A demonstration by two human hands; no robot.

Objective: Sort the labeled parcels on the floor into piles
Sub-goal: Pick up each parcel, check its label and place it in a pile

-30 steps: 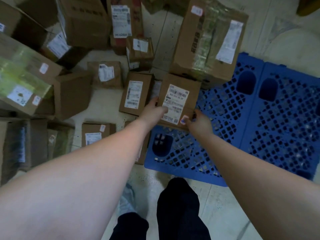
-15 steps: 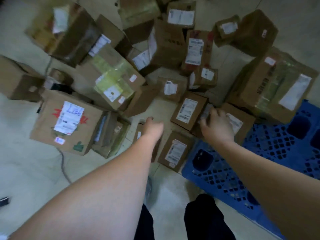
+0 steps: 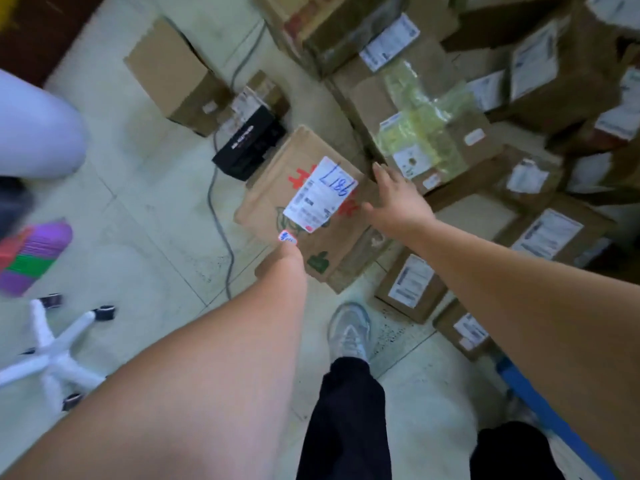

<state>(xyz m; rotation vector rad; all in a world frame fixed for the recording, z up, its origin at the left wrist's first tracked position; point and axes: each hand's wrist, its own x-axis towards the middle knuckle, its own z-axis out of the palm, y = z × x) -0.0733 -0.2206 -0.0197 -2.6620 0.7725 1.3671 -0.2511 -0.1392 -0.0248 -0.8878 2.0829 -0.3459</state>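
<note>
Parcel (image 3: 311, 209) marked "L186" lies on the floor (image 3: 138, 220) between both hands: left hand (image 3: 285, 256) touches its near edge, grip hidden; right hand (image 3: 394, 199), fingers spread, hovers over its far-right corner.

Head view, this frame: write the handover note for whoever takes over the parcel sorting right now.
Left hand: at the near edge of the large brown cardboard box with the handwritten blue "L186" label; its fingers are hidden, so the grip is unclear.
Right hand: open, fingers straight, over the box's far right corner; contact unclear.
Things: that box lies on the pale tiled floor, beside a small black box and a grey cable. Many labeled brown cardboard parcels are heaped unsorted to the right.
Done: no finished pile can be made out here.
Left: probably lift the L186 box, place it, then sort the heap.
</note>
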